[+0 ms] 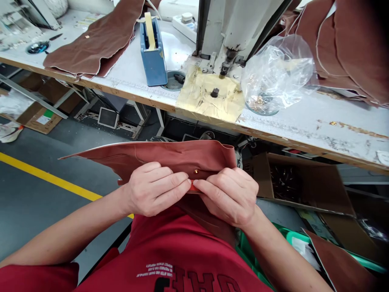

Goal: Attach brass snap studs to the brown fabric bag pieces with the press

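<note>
Close to the body, below the table edge, a brown fabric piece point(170, 152) is stretched between both hands. My left hand point(158, 188) grips it from the left with the fingers curled over. My right hand point(229, 194) grips it from the right in the same way, and the fingertips of the two hands almost meet. A small gold-coloured metal stud point(196, 172) sits in the fabric just above the fingertips. Between the fingertips shows a small orange-red strip point(194, 187), partly covered. The thumbs are hidden beneath the fabric.
Ahead on the white table point(121, 83) stands a press machine point(226, 67) over a taped patch point(197, 99). A blue tape dispenser point(154, 61) is left of it; a clear plastic bag point(279, 69) and brown fabric pieces point(355, 48) are right. Below right stands a cardboard box point(316, 188).
</note>
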Available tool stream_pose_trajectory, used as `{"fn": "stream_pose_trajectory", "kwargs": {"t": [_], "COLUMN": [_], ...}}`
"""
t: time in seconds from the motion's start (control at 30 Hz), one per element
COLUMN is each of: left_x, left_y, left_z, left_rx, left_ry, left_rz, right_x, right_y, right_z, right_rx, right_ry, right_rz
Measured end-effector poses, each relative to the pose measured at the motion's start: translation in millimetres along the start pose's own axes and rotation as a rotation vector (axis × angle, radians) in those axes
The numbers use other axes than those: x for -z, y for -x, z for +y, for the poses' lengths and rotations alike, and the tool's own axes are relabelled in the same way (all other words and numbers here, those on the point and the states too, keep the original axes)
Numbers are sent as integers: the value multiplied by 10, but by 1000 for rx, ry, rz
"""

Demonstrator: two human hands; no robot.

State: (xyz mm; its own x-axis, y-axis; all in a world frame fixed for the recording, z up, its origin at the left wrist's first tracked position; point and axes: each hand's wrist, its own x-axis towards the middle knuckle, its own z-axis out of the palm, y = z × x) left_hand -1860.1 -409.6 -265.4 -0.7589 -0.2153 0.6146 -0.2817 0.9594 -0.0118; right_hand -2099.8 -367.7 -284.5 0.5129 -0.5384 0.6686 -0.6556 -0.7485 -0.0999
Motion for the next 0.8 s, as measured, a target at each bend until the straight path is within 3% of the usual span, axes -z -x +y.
{"fn": "stream_pose_trajectory", "kwargs": {"t": [0.13, 0.23, 0.37, 0.5, 0.63, 0.8], "left_x": [-56, -53, 81, 224, 205, 128], "left_y": [42, -53, -454, -769, -695, -481], "left_z": [28, -44, -426, -766, -747, -586], "left_rx": [6, 186, 624, 794, 864, 900], "left_ry": [30, 99, 547, 1036, 1205, 1225], "left_rz": [-4, -82, -344, -448, -479, -479], "right_x": [6, 45, 190, 302, 222, 99], "right_y": [-4, -129, -515, -800, -723, -552], "right_z": [-28, 68, 412, 626, 530, 355], "right_rx": [-24, -168, -434, -628, -785, -862], "right_ry": [-32, -100, -479, -907, -1125, -1132], "right_rz": [-72, -192, -398, -437, -418, -419]}}
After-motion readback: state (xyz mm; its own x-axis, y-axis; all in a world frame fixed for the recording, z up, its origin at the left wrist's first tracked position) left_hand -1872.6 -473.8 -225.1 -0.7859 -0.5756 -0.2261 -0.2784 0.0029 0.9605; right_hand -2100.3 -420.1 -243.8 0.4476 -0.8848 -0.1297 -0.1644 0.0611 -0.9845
